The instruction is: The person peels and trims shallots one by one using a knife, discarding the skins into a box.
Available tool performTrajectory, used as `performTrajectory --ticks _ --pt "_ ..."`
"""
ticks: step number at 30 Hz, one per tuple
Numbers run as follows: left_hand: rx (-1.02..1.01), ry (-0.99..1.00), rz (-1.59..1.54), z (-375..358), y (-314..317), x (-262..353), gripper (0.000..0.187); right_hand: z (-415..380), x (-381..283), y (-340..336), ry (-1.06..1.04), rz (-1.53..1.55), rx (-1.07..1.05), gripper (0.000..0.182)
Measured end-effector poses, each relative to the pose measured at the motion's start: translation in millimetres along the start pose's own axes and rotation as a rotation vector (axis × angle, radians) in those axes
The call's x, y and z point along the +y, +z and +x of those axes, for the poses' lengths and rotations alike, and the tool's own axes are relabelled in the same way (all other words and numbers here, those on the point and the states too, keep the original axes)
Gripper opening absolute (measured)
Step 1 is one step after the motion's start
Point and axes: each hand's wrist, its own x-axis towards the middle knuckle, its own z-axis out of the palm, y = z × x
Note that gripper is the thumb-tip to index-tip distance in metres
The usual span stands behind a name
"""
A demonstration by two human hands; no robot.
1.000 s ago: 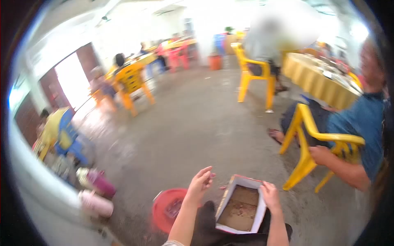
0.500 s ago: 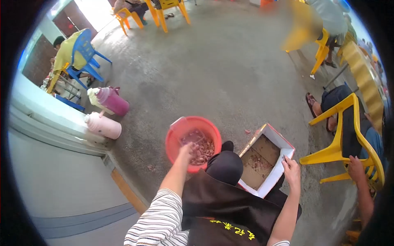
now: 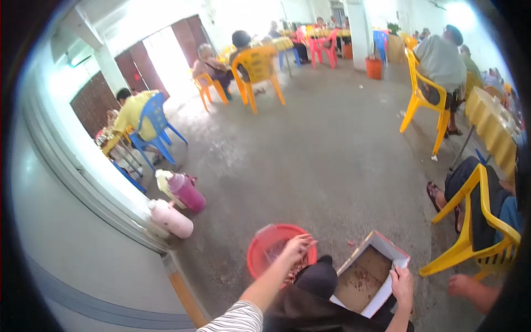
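Observation:
My left hand (image 3: pixel 298 248) is above the right side of a red plastic basket (image 3: pixel 255 252), fingers drawn together. What they hold, if anything, is too small to make out. Small reddish-brown pieces (image 3: pixel 299 268), perhaps shallots or peanuts, lie in the basket, partly hidden by my forearm. With my right hand (image 3: pixel 402 283) I grip the right rim of a shallow cardboard box (image 3: pixel 362 279), which leans tilted beside my knee. Its walls are white inside, and dry scraps lie on its brown bottom.
Pink and purple thermos flasks (image 3: pixel 172 219) stand by the wall on the left. At the right is a yellow chair (image 3: pixel 470 221), with another person's hand (image 3: pixel 467 289) near it. People sit at tables farther off, and an orange bucket (image 3: pixel 374 68) stands by a pillar.
My view has tilted up, so the basket and box appear lower. My left hand has risen from the pieces in the basket toward its right side. My right hand stays on the box rim.

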Motion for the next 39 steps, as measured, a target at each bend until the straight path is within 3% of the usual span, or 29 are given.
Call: performTrajectory --ticks 3,4,5,7,8,9,10,11,12,15,18,20,22,23,24,29,33,34,39 --pt "-0.284 0.093 0.148 -7 87 -7 0.034 -6 -18 -17 -0.017 0.050 0.057 0.040" --pt "-0.413 0.113 0.209 0 103 -13 0.033 -5 -9 -12 -0.116 0.060 0.141 0.048" --pt "-0.502 0.111 0.211 -23 134 -16 0.030 -6 -20 -20 -0.053 0.128 0.100 0.049" --pt "-0.592 0.035 0.369 -35 177 -40 0.026 -14 -44 -43 0.072 0.262 0.014 0.050" --pt "-0.675 -0.013 0.416 -41 192 -53 0.025 -8 -20 -24 -0.096 0.317 0.099 0.050" --pt "-0.664 -0.099 0.479 -50 208 -62 0.023 -6 -14 -20 -0.053 0.447 0.062 0.048" --pt "-0.797 -0.086 0.360 -40 210 -88 0.023 -4 -9 -18 -0.008 0.573 0.022 0.047" --pt "-0.817 -0.100 0.340 -40 219 -100 0.025 -2 -16 -23 -0.074 0.643 0.084 0.044" --pt "-0.800 -0.131 0.351 -35 223 -110 0.027 1 -22 -27 -0.145 0.708 0.143 0.048" --pt "-0.741 -0.239 0.349 -22 223 -122 0.033 -12 -39 -34 0.087 1.073 0.030 0.043" --pt "-0.769 -0.299 0.376 -39 219 -114 0.044 -18 -53 -45 0.169 1.152 0.026 0.050" --pt "-0.724 -0.214 0.497 -43 220 -111 0.030 -15 -52 -41 0.143 1.246 0.026 0.048" --pt "-0.564 -0.232 0.557 -63 233 -95 0.027 -14 -49 -43 0.167 1.154 -0.004 0.045" --pt "-0.608 -0.268 0.548 -62 231 -91 0.045 -12 -50 -45 0.172 1.128 0.011 0.039" --pt "-0.649 -0.197 0.540 -61 231 -91 0.047 -10 -50 -46 0.224 1.162 0.013 0.036" --pt "-0.566 -0.277 0.360 -76 251 -79 0.031 -6 -36 -47 0.251 1.278 -0.049 0.035" --pt "-0.589 -0.286 0.354 -75 255 -77 0.026 -4 -44 -45 0.061 1.101 -0.043 0.045" --pt "-0.589 -0.283 0.359 -75 256 -78 0.025 -4 -41 -46 0.102 0.999 -0.128 0.051" --pt "-0.584 -0.253 0.416 -77 255 -82 0.023 0 -36 -27 0.012 0.954 0.006 0.047"
